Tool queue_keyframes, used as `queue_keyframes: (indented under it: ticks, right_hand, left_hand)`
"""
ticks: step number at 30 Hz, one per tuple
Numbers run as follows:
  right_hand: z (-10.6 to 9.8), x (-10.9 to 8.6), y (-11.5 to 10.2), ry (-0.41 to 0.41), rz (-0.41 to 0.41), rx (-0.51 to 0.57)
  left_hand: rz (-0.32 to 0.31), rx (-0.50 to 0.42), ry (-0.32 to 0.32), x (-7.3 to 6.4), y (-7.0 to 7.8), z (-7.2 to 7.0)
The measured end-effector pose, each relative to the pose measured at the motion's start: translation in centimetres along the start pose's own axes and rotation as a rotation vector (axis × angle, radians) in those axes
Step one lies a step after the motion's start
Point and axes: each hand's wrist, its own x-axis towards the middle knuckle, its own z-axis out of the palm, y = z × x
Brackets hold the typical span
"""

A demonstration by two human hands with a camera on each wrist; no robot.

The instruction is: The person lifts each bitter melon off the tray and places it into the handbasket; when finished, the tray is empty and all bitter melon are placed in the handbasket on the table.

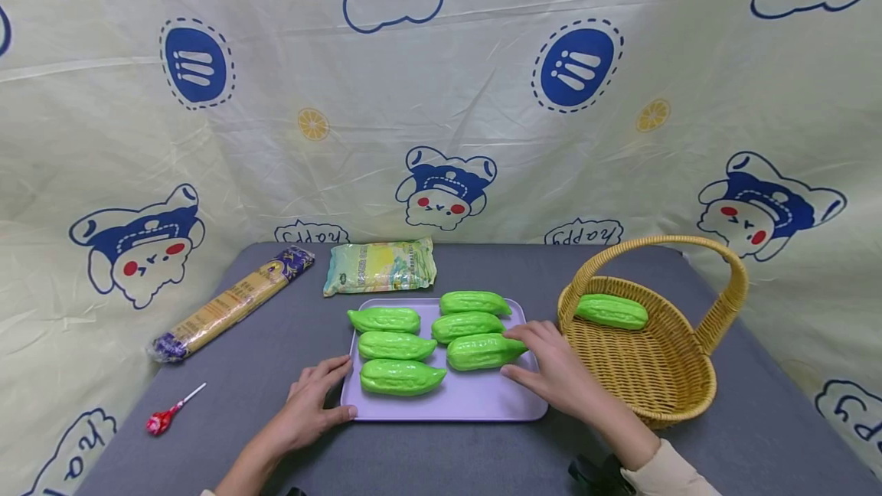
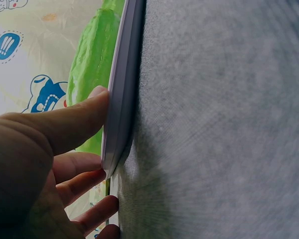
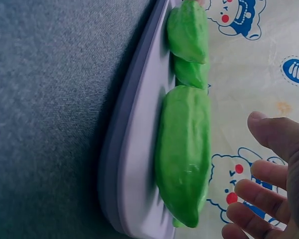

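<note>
Seemingly unfinished: six ridged green gourds (image 1: 403, 378) are being supported by lilac rectangular tray (image 1: 475, 407), one gourd (image 1: 612, 312) by tan wicker basket (image 1: 637, 373) right of tray. Tray's left is being touched by left hand (image 1: 313, 403), nothing being gripped by right hand (image 1: 554, 370); fingers spread.

Both forearms (image 1: 256, 451) extend forward, the left hand (image 1: 311, 406) and right hand (image 1: 553, 375) each with thumb (image 3: 276, 132) apart from loosely bent fingers (image 3: 264, 198).
</note>
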Motion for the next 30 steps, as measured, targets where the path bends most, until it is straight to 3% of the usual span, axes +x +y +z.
queue_keyframes:
  ticks: [7,30]
  right_hand:
    - [1.2,0.6,0.3,-0.041,0.057,0.004]
    - [3.4,2.4,0.8,-0.121,0.11,0.01]
  left_hand:
    - [-0.001,-0.009,-0.007,0.0,0.0,-0.1]
    - [0.003,-0.005,-0.001,0.0,0.0,0.0]
